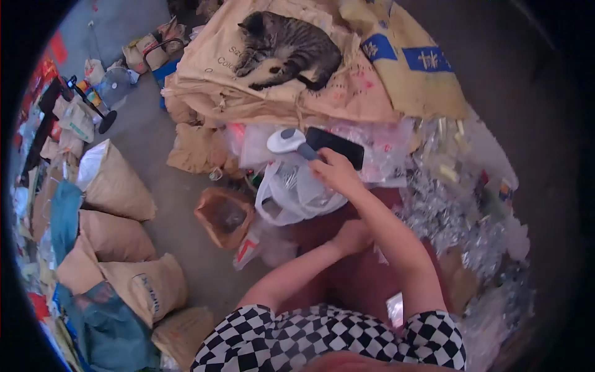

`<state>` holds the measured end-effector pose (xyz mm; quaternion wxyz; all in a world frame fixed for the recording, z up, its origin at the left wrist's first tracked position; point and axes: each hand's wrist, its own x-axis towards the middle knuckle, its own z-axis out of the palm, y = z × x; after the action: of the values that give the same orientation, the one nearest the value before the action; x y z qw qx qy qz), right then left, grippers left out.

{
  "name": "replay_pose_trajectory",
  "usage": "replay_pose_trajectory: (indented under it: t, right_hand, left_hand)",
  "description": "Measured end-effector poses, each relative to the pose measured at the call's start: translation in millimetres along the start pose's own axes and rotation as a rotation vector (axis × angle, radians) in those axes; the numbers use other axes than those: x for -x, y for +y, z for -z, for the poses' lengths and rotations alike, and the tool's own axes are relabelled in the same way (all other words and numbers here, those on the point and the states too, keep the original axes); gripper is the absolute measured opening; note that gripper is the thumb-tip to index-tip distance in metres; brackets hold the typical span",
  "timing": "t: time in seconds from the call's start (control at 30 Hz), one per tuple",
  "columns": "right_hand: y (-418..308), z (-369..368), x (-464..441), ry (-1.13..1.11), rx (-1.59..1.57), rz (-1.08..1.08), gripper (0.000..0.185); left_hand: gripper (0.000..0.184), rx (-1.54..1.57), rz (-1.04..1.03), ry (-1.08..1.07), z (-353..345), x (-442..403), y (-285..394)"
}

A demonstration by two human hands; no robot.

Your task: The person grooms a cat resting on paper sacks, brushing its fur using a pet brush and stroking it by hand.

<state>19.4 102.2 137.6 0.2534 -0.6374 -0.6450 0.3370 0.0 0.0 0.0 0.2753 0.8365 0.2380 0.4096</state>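
Note:
My right hand (336, 170) is closed around the grey handle of a white-and-grey tool that looks like a pet brush (287, 141); its rounded white head has a grey button and points away to the left. Just beyond that hand, a black smartphone (346, 149) lies on clear plastic bags. My left hand (354, 237) is low over my dark red trousers, partly behind my right forearm, its fingers hidden. Close in front is a white plastic bag (282, 208) with clear packaging inside. A striped cat (294, 49) lies curled on brown paper sacks farther ahead.
An open brown paper bag (226, 217) stands left of my knees. Full paper sacks (118, 183) line the left side, beside teal cloth (108, 325). Crumpled clear plastic (440, 186) is heaped to the right. A yellow sack (415, 68) with blue print lies beyond.

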Motion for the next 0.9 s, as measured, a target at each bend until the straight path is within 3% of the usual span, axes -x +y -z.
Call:
replay_pose_trajectory:
  t: [0.03,0.07,0.1,0.17,0.23,0.3,0.37,0.43,0.47,0.57,0.63,0.73,0.8,0.9]
  right_hand:
    - [6.3,18.8,11.2,-0.082,-0.198,-0.012,0.043]
    - [6.0,39.2,29.4,0.008,-0.134,0.089,0.039]
    - [-9.9,70.6,32.1,0.059,0.004,0.142,0.035]
    - [-8.5,106.0,23.3,0.346,0.294,0.53,0.036]
    - [-9.1,145.2,4.3,0.492,0.464,0.419,0.03]
    - [-20.3,174.5,-30.2,0.468,0.411,0.155,0.034]
    - [12.9,203.5,-106.1,0.542,0.42,0.164,0.039]
    - [3.5,204.7,-176.3,0.586,0.281,0.461,0.046]
    - [-11.1,199.5,-208.9,0.599,0.283,0.483,0.048]
    - [-59.3,171.3,-300.5,0.627,0.169,0.517,0.056]
    - [-83.6,150.0,-353.6,0.718,0.136,0.483,0.051]
    - [-119.8,122.1,-367.5,0.763,0.06,0.414,0.048]
    - [-126.4,117.3,-383.5,0.727,0.223,0.38,0.05]
    - [-116.9,106.9,-399.1,0.654,0.156,0.46,0.044]
  left_hand:
    - [0.022,0.057,-0.065,-0.09,-6.2,-11.3,4.5]
    - [0.019,0.114,-0.129,-0.182,-15.5,-21.6,7.5]
    - [0.019,0.19,-0.133,-0.107,-24.9,-50.9,18.5]
    - [0.016,0.129,-0.14,-0.262,-26.8,-75.1,9.2]
    - [0.015,0.214,-0.199,-0.156,-24.5,-87.9,-0.8]
    - [0.015,0.187,-0.117,-0.263,-29.3,-91.8,-15.2]
    - [0.015,0.237,-0.124,-0.16,-33.9,-94.8,-28.7]
    - [0.016,0.284,-0.134,-0.067,-42.7,-90.7,-36.2]
    - [0.017,0.297,-0.142,-0.061,-48.2,-88.7,-38.7]
    - [0.015,0.335,-0.141,-0.036,-46.4,-91.1,-38.4]
    - [0.012,0.365,-0.126,-0.012,-44.7,-87.6,-28.7]
    - [0.014,0.407,-0.11,-0.052,-52.2,-83.9,-29.8]
    - [0.014,0.434,-0.107,-0.067,-54.4,-83.2,-36.9]
    - [0.016,0.46,-0.099,-0.086,-57.2,-82.8,-39.8]
